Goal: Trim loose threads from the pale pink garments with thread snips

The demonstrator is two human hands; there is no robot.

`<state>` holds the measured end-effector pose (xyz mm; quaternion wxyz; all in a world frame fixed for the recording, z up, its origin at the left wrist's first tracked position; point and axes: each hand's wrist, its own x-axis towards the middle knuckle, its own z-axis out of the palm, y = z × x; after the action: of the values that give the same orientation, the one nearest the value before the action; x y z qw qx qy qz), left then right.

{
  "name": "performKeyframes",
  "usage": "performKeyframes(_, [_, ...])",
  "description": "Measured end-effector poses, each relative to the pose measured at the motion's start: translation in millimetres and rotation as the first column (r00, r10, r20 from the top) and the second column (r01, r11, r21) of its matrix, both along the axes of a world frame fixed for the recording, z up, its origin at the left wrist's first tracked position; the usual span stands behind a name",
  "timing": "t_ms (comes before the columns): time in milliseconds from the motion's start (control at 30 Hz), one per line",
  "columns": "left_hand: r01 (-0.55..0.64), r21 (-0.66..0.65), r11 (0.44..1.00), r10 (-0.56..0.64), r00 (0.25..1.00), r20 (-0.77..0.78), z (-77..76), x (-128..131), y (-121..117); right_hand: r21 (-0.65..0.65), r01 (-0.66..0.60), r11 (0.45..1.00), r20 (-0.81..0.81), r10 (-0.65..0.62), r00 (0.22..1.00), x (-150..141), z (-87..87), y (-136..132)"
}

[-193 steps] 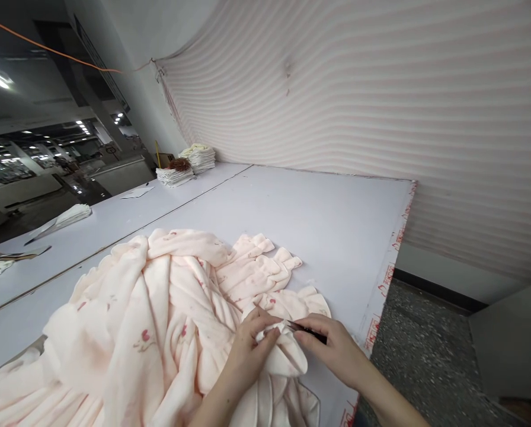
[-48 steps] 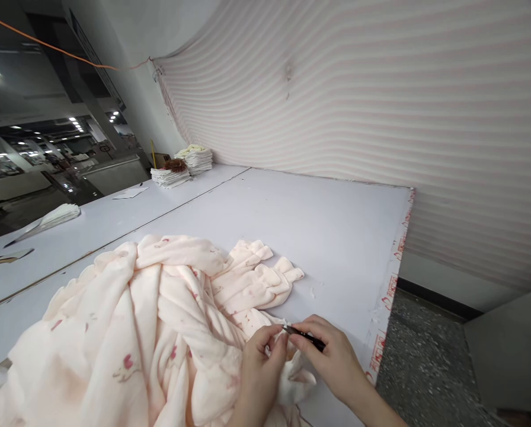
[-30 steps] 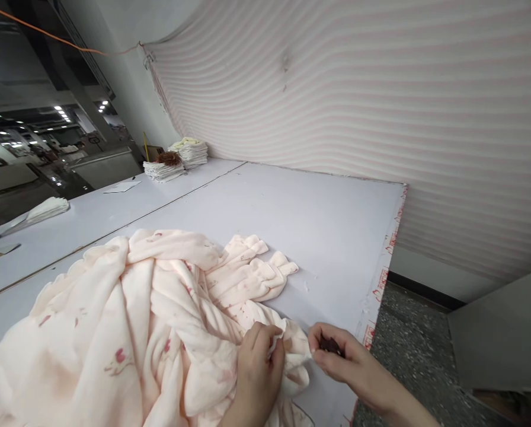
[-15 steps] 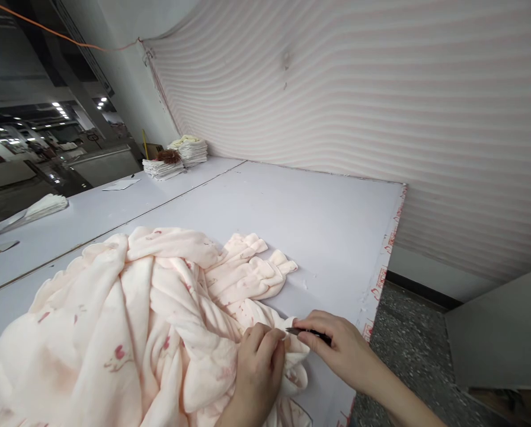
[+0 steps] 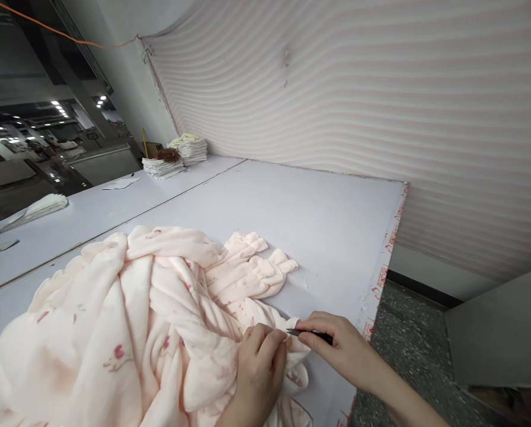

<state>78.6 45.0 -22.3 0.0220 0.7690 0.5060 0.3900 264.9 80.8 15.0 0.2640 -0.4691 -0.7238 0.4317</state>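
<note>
A heap of pale pink plush fabric [image 5: 159, 308] with small pink and tan prints, apparently a garment, lies crumpled in front of me. My left hand [image 5: 261, 367] is closed on a fold of it at the heap's right side. In my right hand [image 5: 336, 344], fingers wrapped round, is a small black pointed tool [image 5: 314, 335] that looks like thread snips. Its tip sits at the fabric edge, close to my left fingertips. Whether the blades are apart is too small to tell.
The pale table [image 5: 319, 207] has a red-printed taped edge on the right, with speckled floor [image 5: 416, 344] beyond. Stacks of folded white cloth [image 5: 163, 168] and a brown tuft [image 5: 169, 155] stand at the back left. A striped sheet [image 5: 358, 89] hangs behind.
Almost nothing differs. My right hand and the dark tool have shifted very slightly to the right; the heap of fabric lies as before.
</note>
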Motion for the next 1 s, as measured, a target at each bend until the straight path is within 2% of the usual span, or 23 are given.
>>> performKeyframes(200, [0.004,0.003,1.0,-0.004,1.0,0.01,2.9,1.3,0.0,-0.001,-0.012,1.0,-0.034,0.012,0.999,1.0,1.8,-3.1])
performKeyframes(300, [0.012,-0.024,1.0,-0.011,1.0,0.013,6.4,1.8,2.1,-0.012,0.029,0.999,-0.092,-0.03,0.995,4.0,-4.7,-1.8])
performKeyframes(333, [0.019,-0.069,0.997,-0.016,0.999,0.041,7.9,1.6,3.8,-0.025,0.065,0.998,-0.121,-0.067,0.99,4.3,-8.8,2.7])
performKeyframes(400, [0.047,-0.258,0.965,-0.003,0.986,0.167,12.1,0.2,8.8,-0.045,0.176,0.983,-0.154,-0.181,0.971,1.7,-20.0,21.6])
performKeyframes(433, [0.087,-0.384,0.919,0.016,0.966,0.257,14.6,-1.1,11.5,-0.052,0.235,0.971,-0.156,-0.24,0.958,-1.9,-26.5,36.1])
performKeyframes(500, [0.217,-0.607,0.764,0.081,0.902,0.425,19.4,-5.5,15.7,-0.018,0.339,0.941,-0.115,-0.339,0.934,-14.2,-40.1,72.1])
performKeyframes(567, [0.342,-0.707,0.619,0.141,0.837,0.529,20.9,-12.0,15.5,0.005,0.36,0.933,-0.102,-0.358,0.928,-31.1,-52.3,109.7])
performKeyframes(633, [0.394,-0.749,0.532,0.18,0.812,0.555,16.5,-19.7,10.0,0.008,0.337,0.941,-0.092,-0.335,0.938,-47.2,-61.4,138.5])
performKeyframes(700, [0.357,-0.793,0.493,0.196,0.843,0.501,6.7,-26.5,2.2,-0.002,0.297,0.955,-0.093,-0.296,0.951,-56.8,-67.4,151.3])
performKeyframes(733, [0.314,-0.811,0.494,0.193,0.869,0.455,1.0,-28.9,-0.8,-0.005,0.278,0.96,-0.104,-0.277,0.955,-58.2,-69.4,151.1])
performKeyframes(767, [0.259,-0.814,0.519,0.191,0.894,0.406,-4.3,-30.4,-2.2,-0.004,0.264,0.965,-0.121,-0.262,0.957,-57.4,-71.1,147.2])
performKeyframes(833, [0.134,-0.751,0.646,0.21,0.915,0.344,-11.8,-30.9,0.7,0.006,0.244,0.97,-0.169,-0.239,0.956,-51.7,-73.7,131.7])
performKeyframes(900, [0.029,-0.63,0.776,0.251,0.902,0.351,-15.1,-28.3,10.0,0.004,0.229,0.973,-0.209,-0.223,0.952,-45.3,-76.1,113.8])
performKeyframes(933, [-0.009,-0.584,0.811,0.27,0.892,0.361,-16.3,-26.1,15.3,-0.002,0.227,0.974,-0.222,-0.222,0.95,-43.6,-77.3,107.0])
performKeyframes(1000, [-0.056,-0.546,0.836,0.296,0.883,0.363,-20.9,-20.6,23.3,-0.014,0.246,0.969,-0.233,-0.242,0.942,-44.5,-79.8,102.2])
